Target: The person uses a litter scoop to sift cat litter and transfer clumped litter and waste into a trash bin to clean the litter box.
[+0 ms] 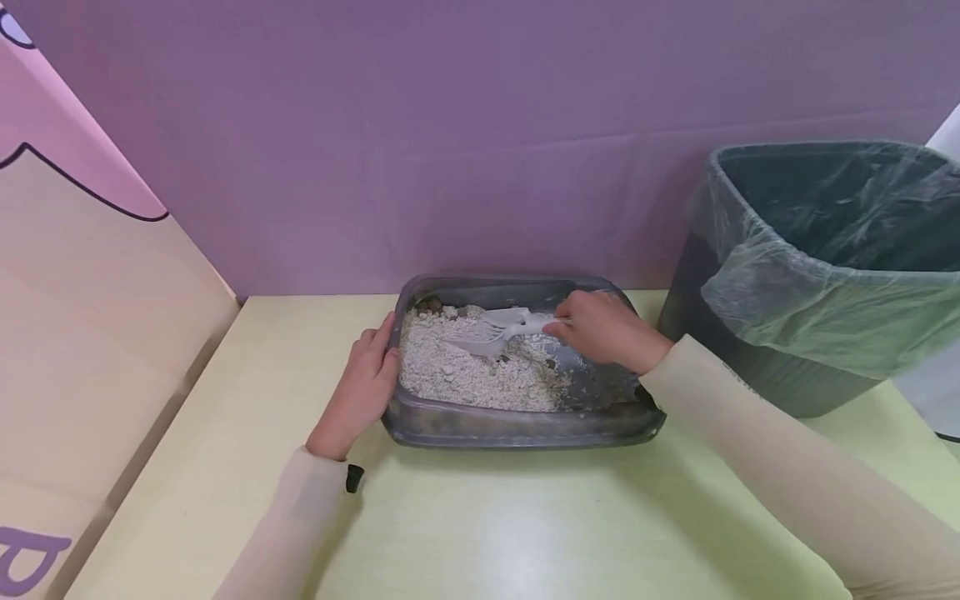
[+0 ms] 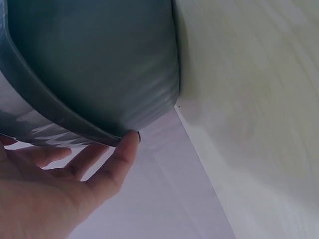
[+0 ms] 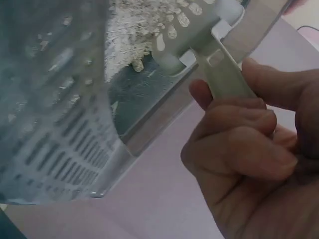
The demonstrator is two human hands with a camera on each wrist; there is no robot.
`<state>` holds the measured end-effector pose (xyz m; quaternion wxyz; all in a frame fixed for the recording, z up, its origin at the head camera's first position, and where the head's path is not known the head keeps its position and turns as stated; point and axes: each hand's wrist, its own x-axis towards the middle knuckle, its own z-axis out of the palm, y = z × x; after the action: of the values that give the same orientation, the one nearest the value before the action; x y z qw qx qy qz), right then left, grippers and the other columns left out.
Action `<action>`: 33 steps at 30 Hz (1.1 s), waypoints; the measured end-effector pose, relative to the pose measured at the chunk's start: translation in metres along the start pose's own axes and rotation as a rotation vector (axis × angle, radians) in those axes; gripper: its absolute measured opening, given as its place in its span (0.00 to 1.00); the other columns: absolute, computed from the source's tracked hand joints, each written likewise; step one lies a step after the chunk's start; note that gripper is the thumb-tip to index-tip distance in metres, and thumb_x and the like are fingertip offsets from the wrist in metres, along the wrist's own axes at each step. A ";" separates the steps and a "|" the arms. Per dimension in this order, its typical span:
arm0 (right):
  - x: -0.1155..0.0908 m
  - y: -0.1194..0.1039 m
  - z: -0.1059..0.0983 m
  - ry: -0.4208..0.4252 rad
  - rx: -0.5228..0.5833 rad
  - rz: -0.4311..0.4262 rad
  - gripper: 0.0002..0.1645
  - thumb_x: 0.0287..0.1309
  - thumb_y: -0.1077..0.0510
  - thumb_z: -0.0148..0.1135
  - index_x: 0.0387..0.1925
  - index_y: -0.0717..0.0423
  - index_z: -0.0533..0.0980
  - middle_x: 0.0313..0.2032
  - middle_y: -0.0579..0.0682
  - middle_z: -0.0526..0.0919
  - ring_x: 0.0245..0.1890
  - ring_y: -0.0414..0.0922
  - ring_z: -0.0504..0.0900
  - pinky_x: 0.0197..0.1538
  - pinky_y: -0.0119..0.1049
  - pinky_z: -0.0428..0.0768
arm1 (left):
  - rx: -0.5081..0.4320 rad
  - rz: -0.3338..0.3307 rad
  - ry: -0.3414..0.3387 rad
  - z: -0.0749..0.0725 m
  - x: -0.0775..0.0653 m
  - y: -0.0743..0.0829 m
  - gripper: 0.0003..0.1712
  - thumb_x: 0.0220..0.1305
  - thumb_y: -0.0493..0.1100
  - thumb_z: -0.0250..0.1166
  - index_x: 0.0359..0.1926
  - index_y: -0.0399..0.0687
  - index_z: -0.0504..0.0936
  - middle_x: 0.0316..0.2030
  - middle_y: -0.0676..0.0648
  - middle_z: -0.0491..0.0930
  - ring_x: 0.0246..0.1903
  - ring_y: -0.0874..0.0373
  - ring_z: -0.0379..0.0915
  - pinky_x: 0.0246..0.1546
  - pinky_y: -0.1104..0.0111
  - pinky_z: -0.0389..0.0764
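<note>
A grey litter tray [image 1: 517, 427] sits on the table, with pale crumbly litter [image 1: 457, 375] heaped in its left and middle parts. Brown lumps [image 1: 429, 305] show in the back left corner. My left hand [image 1: 362, 383] grips the tray's left rim; in the left wrist view its thumb [image 2: 124, 154] lies on the rim and the other fingers reach beneath it. My right hand [image 1: 607, 333] holds a white slotted litter scoop [image 1: 534, 323] by its handle, fingers curled round it. The scoop's blade is over the litter, and grains show through its slots in the right wrist view.
A dark bin [image 1: 772, 367] lined with a clear plastic bag [image 1: 862, 317] stands right of the tray. Behind the tray rises a purple backdrop [image 1: 465, 167], and a printed panel [image 1: 90, 333] stands at left. The pale yellow table [image 1: 480, 533] extends in front.
</note>
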<state>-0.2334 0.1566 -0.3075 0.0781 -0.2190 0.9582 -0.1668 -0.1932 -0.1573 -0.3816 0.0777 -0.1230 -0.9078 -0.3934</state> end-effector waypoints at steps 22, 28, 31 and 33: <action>0.058 -0.008 0.024 -0.300 -0.052 0.076 0.29 0.71 0.52 0.46 0.67 0.62 0.59 0.58 0.59 0.71 0.39 0.47 0.76 0.38 0.41 0.69 | 0.016 0.007 -0.066 -0.007 0.003 -0.008 0.32 0.73 0.43 0.39 0.73 0.40 0.45 0.57 0.36 0.61 0.53 0.46 0.56 0.52 0.52 0.63; 0.062 0.002 0.023 -0.272 0.002 0.121 0.25 0.72 0.53 0.45 0.65 0.58 0.60 0.43 0.57 0.78 0.20 0.43 0.63 0.27 0.38 0.65 | 0.025 -0.003 -0.070 -0.005 0.004 -0.002 0.32 0.73 0.43 0.40 0.74 0.42 0.45 0.56 0.37 0.62 0.53 0.47 0.56 0.52 0.53 0.63; 0.062 0.008 0.020 -0.265 0.033 0.118 0.23 0.72 0.53 0.44 0.63 0.56 0.61 0.35 0.56 0.78 0.16 0.42 0.58 0.25 0.37 0.63 | 0.023 -0.011 -0.080 -0.004 0.003 0.000 0.32 0.73 0.43 0.39 0.74 0.43 0.44 0.57 0.37 0.60 0.54 0.46 0.56 0.52 0.52 0.63; 0.062 0.011 0.019 -0.269 0.059 0.119 0.22 0.72 0.53 0.44 0.63 0.56 0.61 0.31 0.55 0.75 0.15 0.41 0.57 0.23 0.36 0.63 | 0.020 -0.012 -0.084 -0.004 0.003 0.001 0.32 0.73 0.44 0.39 0.74 0.43 0.43 0.58 0.36 0.60 0.54 0.46 0.55 0.53 0.51 0.63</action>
<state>-0.2890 0.1324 -0.3338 0.2221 -0.1799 0.9450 -0.1591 -0.1951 -0.1588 -0.3773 0.0385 -0.1334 -0.9148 -0.3793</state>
